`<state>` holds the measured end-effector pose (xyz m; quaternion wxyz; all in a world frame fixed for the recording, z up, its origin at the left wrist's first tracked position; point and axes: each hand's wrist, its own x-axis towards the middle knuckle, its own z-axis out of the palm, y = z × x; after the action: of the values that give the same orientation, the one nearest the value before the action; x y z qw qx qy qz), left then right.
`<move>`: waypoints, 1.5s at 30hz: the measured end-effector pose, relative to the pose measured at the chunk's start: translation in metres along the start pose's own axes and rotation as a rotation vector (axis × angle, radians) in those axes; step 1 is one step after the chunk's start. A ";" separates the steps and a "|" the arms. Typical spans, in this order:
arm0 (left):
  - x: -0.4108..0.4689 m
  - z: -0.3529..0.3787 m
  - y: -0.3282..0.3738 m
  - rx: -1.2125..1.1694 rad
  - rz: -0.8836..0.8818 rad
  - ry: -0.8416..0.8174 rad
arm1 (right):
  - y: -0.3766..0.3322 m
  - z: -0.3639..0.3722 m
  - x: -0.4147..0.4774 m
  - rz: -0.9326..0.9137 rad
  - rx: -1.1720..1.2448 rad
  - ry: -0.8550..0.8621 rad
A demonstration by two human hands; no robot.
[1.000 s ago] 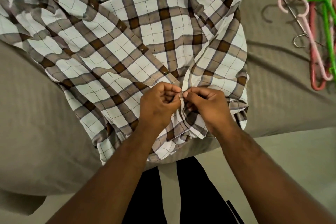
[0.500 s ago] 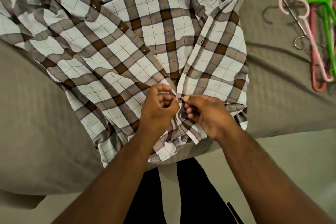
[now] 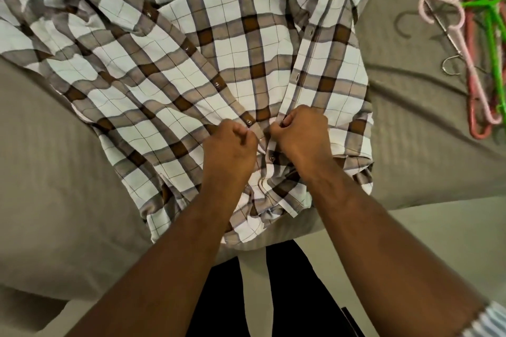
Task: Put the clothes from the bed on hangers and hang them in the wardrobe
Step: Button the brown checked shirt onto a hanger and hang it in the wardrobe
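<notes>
Brown/white plaid shirt (image 3: 191, 76) is spread out on the bed (image 3: 54, 172), hem end hanging just over the bed edge toward the person. Front is open down the middle w/ snap buttons along both plackets. Left hand (image 3: 230, 150) has its fingers curled, pinching the left placket edge right below a snap (image 3: 248, 122). Right hand (image 3: 301, 134) is fisted around the opposite placket, thumb + fingers clamped on the fabric. The 2 hands are near each other but not touching, a small gap of shirt btwn them. One snap (image 3: 272, 157) lower down sits btwn the wrists, looks done up but can't tell for sure. Pile of hangers (image 3: 482, 49) is over on the right side of the bed, well apart from the shirt: pink, green, red plastic ones plus a wire one, all tangled together
</notes>
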<state>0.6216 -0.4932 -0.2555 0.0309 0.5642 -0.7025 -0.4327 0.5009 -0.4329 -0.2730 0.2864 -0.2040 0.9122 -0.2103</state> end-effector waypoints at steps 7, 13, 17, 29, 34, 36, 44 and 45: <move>0.021 0.013 -0.012 0.018 0.101 0.085 | 0.003 -0.008 -0.017 -0.094 0.236 0.075; 0.019 0.015 -0.013 -0.076 0.023 0.122 | -0.006 0.005 -0.017 -0.275 0.250 -0.022; 0.021 0.012 -0.012 -0.220 -0.069 0.107 | -0.009 0.013 -0.013 -0.286 0.288 -0.037; 0.025 0.005 -0.014 -0.289 -0.135 0.066 | -0.004 0.020 -0.016 -0.256 0.454 -0.072; 0.029 -0.007 -0.016 -0.359 -0.136 -0.027 | -0.006 0.017 -0.015 -0.170 0.565 -0.157; 0.030 -0.011 -0.016 -0.391 -0.132 -0.068 | -0.005 0.014 -0.012 -0.149 0.615 -0.206; 0.031 -0.024 -0.021 -0.486 -0.160 -0.171 | -0.013 0.018 -0.010 -0.114 0.587 -0.231; 0.029 -0.025 -0.021 -0.491 -0.146 -0.178 | -0.014 0.019 -0.011 -0.127 0.548 -0.201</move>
<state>0.6402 -0.5313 -0.2665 0.0739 0.5487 -0.5341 -0.6390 0.5242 -0.4441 -0.2756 0.4062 -0.1955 0.7739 -0.4448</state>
